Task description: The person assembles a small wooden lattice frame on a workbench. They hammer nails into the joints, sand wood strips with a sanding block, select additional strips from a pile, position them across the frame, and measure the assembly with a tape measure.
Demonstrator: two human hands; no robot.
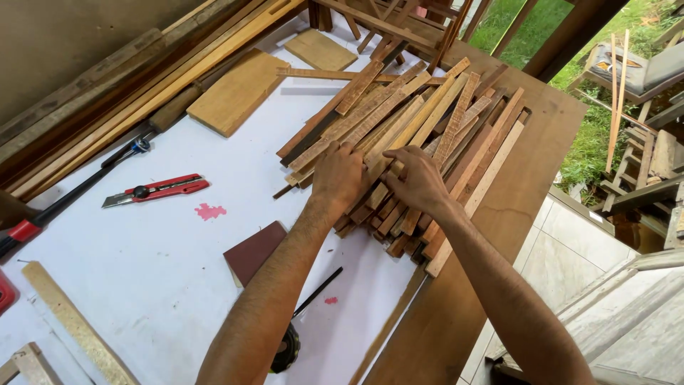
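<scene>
Resting on wood strips (420, 135), both hands.
Strips run diagonally up-right; left hand (337, 175) and right hand (420, 180) press flat, fingers loosely spread, grasping nothing.

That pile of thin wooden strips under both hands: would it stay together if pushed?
Probably not: the wooden strips lie loose and criss-crossed, so they would likely slide apart. Each looks thin, stiff and light. The left hand and right hand press on them.

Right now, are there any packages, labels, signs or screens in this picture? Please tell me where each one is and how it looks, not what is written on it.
None show: no package, label, sign or screen.
Left hand and right hand: both rest on the pile of bare wooden strips.
Red utility knife: on the white table, no label readable.
</scene>
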